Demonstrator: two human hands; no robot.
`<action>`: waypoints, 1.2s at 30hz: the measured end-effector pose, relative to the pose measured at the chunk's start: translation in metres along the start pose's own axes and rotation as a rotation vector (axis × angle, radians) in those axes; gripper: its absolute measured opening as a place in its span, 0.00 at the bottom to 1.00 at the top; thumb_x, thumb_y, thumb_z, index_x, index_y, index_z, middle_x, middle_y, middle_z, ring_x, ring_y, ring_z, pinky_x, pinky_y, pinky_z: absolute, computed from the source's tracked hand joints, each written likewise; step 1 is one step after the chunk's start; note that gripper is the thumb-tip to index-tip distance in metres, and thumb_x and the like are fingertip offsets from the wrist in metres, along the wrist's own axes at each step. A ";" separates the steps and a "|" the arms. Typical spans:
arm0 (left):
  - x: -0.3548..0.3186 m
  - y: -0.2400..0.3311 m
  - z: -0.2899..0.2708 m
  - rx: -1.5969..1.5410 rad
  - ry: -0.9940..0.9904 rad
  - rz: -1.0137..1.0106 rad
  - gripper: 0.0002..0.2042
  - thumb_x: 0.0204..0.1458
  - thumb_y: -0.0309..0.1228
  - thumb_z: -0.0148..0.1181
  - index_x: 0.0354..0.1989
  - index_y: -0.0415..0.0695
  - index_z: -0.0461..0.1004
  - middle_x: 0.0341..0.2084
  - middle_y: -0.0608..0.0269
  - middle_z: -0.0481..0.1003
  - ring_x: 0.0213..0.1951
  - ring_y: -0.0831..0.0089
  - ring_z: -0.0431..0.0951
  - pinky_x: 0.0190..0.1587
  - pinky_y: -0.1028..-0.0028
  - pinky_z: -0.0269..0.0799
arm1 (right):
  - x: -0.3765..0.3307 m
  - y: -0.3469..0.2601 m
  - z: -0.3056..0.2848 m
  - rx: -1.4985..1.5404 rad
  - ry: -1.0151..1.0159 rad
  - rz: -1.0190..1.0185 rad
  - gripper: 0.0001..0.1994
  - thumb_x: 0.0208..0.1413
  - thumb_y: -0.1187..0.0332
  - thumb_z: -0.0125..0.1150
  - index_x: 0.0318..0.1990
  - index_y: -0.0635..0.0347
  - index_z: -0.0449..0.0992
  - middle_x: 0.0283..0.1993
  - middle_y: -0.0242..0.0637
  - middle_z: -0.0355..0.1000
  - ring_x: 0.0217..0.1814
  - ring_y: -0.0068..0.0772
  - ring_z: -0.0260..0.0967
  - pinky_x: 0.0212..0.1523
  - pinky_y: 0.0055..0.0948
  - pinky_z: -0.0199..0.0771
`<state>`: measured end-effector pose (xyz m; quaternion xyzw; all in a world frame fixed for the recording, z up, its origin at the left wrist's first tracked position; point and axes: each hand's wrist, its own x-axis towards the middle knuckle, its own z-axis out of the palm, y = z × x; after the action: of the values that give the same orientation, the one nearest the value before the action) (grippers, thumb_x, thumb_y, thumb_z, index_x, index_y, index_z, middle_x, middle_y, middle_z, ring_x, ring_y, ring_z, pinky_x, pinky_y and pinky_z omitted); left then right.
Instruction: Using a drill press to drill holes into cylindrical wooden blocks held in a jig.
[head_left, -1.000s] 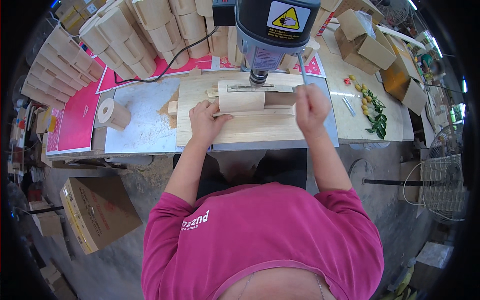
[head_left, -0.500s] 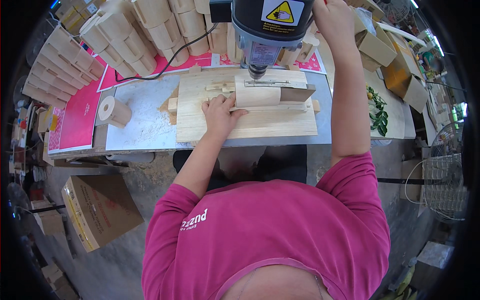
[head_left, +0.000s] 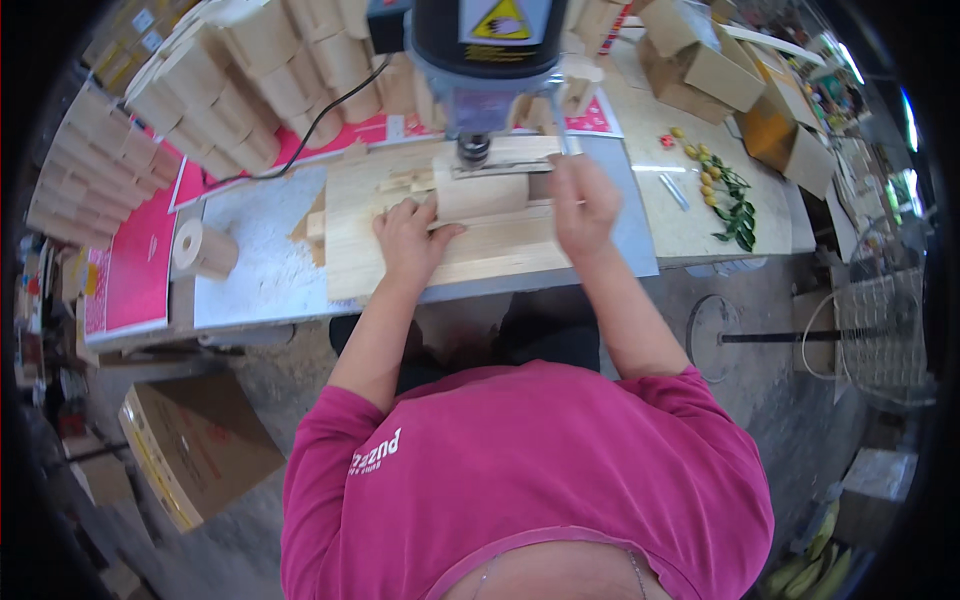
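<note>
A pale, smooth-topped wooden block [head_left: 483, 197] is laid lengthwise on a flat wooden jig board [head_left: 470, 268], its left end touched by the left hand's [head_left: 408, 232] fingers. Its far side is overhung by the drill press's dark chuck [head_left: 473, 150]. The press's slim, pale lever [head_left: 559, 118] is slanted downward, its lower end gripped by the right hand [head_left: 587, 205].

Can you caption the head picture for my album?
Left hand against a pale wooden piece beneath the drill; right hand on its lever.
</note>
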<state>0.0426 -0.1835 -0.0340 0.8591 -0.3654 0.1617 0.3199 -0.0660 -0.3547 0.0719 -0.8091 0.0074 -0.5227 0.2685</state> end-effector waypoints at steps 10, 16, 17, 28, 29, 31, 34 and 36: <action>-0.004 -0.004 0.001 0.010 -0.005 0.028 0.19 0.33 0.43 0.67 0.35 0.50 0.76 0.21 0.68 0.69 0.32 0.67 0.69 0.39 0.65 0.54 | -0.012 0.018 0.009 0.037 0.016 -0.097 0.04 0.42 0.74 0.58 0.28 0.60 0.72 0.21 0.39 0.65 0.23 0.42 0.65 0.23 0.36 0.62; -0.008 -0.004 -0.008 -0.018 -0.070 -0.017 0.18 0.33 0.42 0.67 0.35 0.49 0.75 0.22 0.67 0.68 0.31 0.67 0.68 0.39 0.66 0.53 | 0.094 -0.029 -0.010 -0.005 0.153 -0.101 0.11 0.47 0.67 0.57 0.18 0.59 0.66 0.14 0.43 0.64 0.17 0.47 0.65 0.18 0.41 0.62; -0.009 -0.005 -0.008 -0.019 -0.063 -0.034 0.18 0.34 0.41 0.67 0.34 0.49 0.75 0.22 0.67 0.68 0.31 0.68 0.68 0.39 0.66 0.53 | 0.112 -0.030 -0.007 -0.035 0.130 -0.031 0.13 0.49 0.64 0.55 0.17 0.59 0.65 0.15 0.45 0.65 0.18 0.49 0.66 0.20 0.42 0.64; -0.003 0.002 -0.007 -0.057 -0.086 -0.064 0.15 0.34 0.40 0.68 0.30 0.48 0.74 0.22 0.69 0.65 0.30 0.68 0.66 0.41 0.66 0.52 | 0.127 0.017 0.010 0.215 -0.018 0.228 0.16 0.56 0.57 0.47 0.36 0.63 0.70 0.28 0.54 0.69 0.36 0.53 0.68 0.35 0.42 0.66; -0.003 0.001 -0.007 -0.077 -0.095 -0.082 0.15 0.34 0.40 0.68 0.30 0.48 0.74 0.22 0.69 0.65 0.30 0.69 0.66 0.42 0.66 0.51 | 0.111 0.028 0.008 0.199 -0.089 0.219 0.17 0.56 0.56 0.47 0.37 0.63 0.70 0.29 0.53 0.69 0.37 0.52 0.68 0.36 0.42 0.66; 0.001 0.002 -0.001 -0.110 -0.109 -0.087 0.15 0.33 0.39 0.69 0.29 0.48 0.74 0.21 0.70 0.65 0.30 0.69 0.66 0.43 0.66 0.51 | 0.073 0.057 0.000 0.097 -0.275 0.244 0.19 0.56 0.53 0.47 0.38 0.62 0.71 0.31 0.49 0.70 0.36 0.51 0.68 0.37 0.43 0.66; 0.002 -0.005 0.001 -0.251 -0.104 -0.102 0.14 0.33 0.35 0.69 0.29 0.48 0.74 0.22 0.70 0.65 0.29 0.69 0.66 0.41 0.67 0.54 | 0.022 0.066 -0.002 -0.241 -0.845 0.448 0.21 0.52 0.48 0.50 0.38 0.57 0.74 0.33 0.42 0.72 0.37 0.46 0.69 0.40 0.43 0.64; 0.002 -0.002 0.000 -0.478 -0.137 -0.335 0.15 0.31 0.31 0.69 0.30 0.46 0.74 0.23 0.69 0.66 0.29 0.67 0.67 0.38 0.70 0.59 | 0.005 0.054 -0.007 -0.303 -0.820 0.340 0.19 0.50 0.49 0.52 0.38 0.55 0.75 0.33 0.39 0.72 0.39 0.43 0.69 0.42 0.42 0.63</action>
<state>0.0451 -0.1834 -0.0339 0.8168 -0.2671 -0.0422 0.5097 -0.0554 -0.4055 0.0543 -0.9663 0.1093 -0.1013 0.2097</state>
